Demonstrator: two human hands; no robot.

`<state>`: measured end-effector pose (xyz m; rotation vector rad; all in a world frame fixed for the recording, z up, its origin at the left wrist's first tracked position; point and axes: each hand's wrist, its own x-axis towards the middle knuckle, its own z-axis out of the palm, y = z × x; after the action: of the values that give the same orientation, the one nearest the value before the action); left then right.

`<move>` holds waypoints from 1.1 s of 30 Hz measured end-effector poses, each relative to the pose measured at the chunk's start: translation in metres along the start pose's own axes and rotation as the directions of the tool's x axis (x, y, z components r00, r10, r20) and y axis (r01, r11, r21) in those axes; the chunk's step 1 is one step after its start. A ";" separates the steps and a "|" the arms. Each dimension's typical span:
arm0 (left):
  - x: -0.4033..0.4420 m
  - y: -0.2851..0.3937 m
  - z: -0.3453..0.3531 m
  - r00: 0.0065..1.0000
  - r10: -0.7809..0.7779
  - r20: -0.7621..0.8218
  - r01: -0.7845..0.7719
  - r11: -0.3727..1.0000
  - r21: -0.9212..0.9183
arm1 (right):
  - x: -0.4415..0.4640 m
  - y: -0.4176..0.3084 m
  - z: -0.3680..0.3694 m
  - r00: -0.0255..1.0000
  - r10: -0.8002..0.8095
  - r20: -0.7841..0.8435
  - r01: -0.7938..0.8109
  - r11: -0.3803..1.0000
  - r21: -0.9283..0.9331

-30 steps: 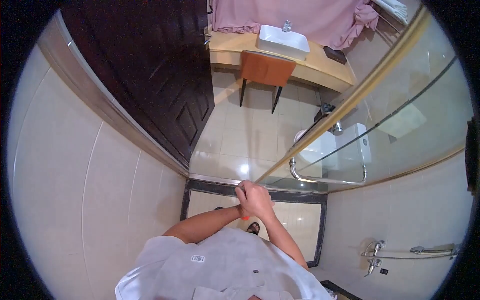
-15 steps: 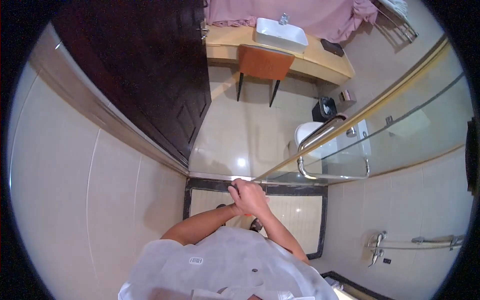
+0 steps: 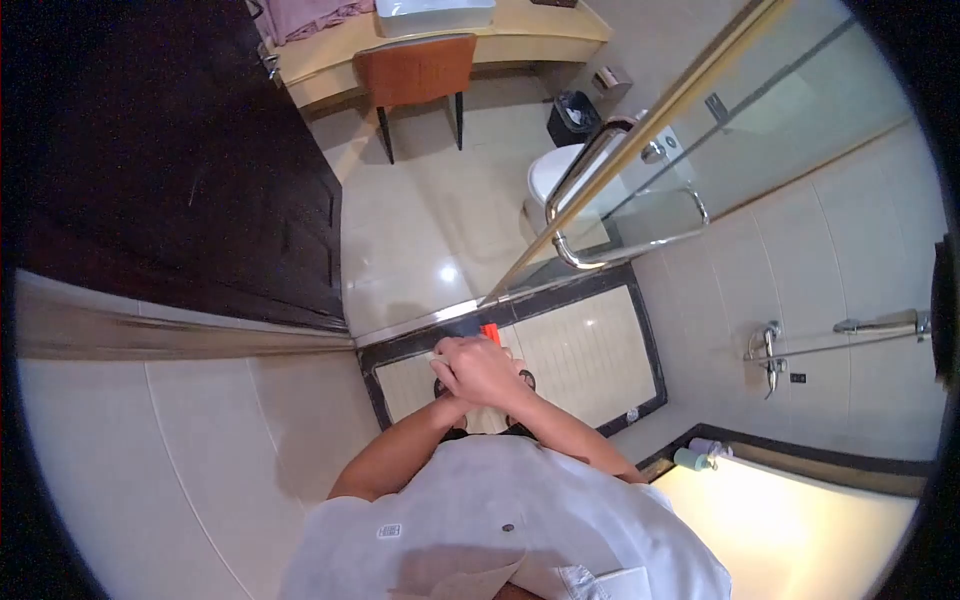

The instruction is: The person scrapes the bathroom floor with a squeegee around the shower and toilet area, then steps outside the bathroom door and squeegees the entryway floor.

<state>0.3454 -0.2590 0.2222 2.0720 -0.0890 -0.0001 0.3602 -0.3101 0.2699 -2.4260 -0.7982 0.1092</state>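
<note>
My right hand [image 3: 487, 373] is closed in front of my body, its fingers curled over my left hand [image 3: 447, 388]. Most of the left hand is hidden underneath, with a bent part showing at the left side. Just past the knuckles an orange-red piece [image 3: 489, 334] sticks out, with a dark blurred part [image 3: 460, 328] beside it. They look like parts of one held thing, but its kind is not clear. Both hands are over the shower floor [image 3: 575, 350], above my sandalled feet.
A dark sill [image 3: 415, 335] edges the shower. The glass door [image 3: 640, 200] with its chrome handle [image 3: 580, 258] stands to the right. Beyond are a toilet [image 3: 550, 175], bin [image 3: 573, 118], orange chair [image 3: 420, 70] and counter [image 3: 320, 80]. A dark door [image 3: 180, 170] is at left, a shower tap [image 3: 767, 350] at right.
The view has tilted down and turned right, bringing a lit ledge with bottles into sight. My joined hands have shifted in view, and the orange-red piece now shows beyond them.
</note>
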 end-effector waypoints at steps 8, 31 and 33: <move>-0.016 0.002 0.014 0.998 0.067 -0.006 -0.067 0.992 -0.103 | -0.020 0.005 -0.001 1.000 -0.012 0.029 0.013 0.999 -0.032; -0.074 0.089 0.200 0.913 0.270 0.306 -0.248 0.962 -0.110 | -0.211 0.112 -0.087 0.991 0.129 0.022 -0.131 0.965 0.229; -0.089 0.095 0.215 0.901 0.284 0.328 -0.254 0.958 -0.133 | -0.232 0.123 -0.096 0.990 0.135 -0.044 -0.117 0.951 0.287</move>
<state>0.2427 -0.4877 0.1984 1.9374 -0.5820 -0.1945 0.2583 -0.5702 0.2593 -2.1937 -0.5560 0.1833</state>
